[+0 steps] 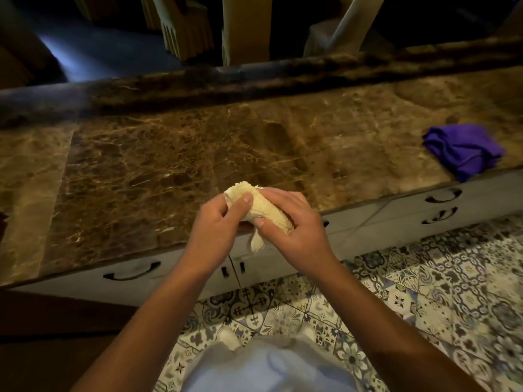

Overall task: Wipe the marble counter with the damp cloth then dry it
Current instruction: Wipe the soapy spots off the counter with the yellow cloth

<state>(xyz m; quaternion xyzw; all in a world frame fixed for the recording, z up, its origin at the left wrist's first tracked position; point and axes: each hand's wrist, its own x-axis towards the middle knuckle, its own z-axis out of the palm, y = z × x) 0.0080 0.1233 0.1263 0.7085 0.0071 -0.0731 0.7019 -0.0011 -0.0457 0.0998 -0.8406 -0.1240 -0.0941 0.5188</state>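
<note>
Where the near edge of the marble counter (175,154) meets the cabinet fronts, both hands hold a rolled cream cloth (261,206) just above that edge. The left hand (218,222) wraps the far end of the roll, thumb pressed across the top of it; its other fingers curl underneath and are hidden. The right hand (291,224) closes over the near end, thumb tip pinching the fabric, and its palm side cannot be seen. A short tail of the cloth hangs down between the two wrists. Whether the cloth is damp cannot be told from here. A crumpled purple cloth (464,149) lies well apart to the right, at the counter's front edge, one fold overhanging it slightly. The counter surface is brown with pale veining; the left part looks lighter and glossier, though lighting or moisture could account for that equally. Its back edge runs into deep shadow, and beyond it only pale furniture legs (243,26) show, their tops cut off. Below the counter, a curved drawer handle (131,274) is visible at left and others at right are blurred. Patterned floor tiles (424,292) fill the lower right. The person's light garment (268,366) is cut off at the bottom.
</note>
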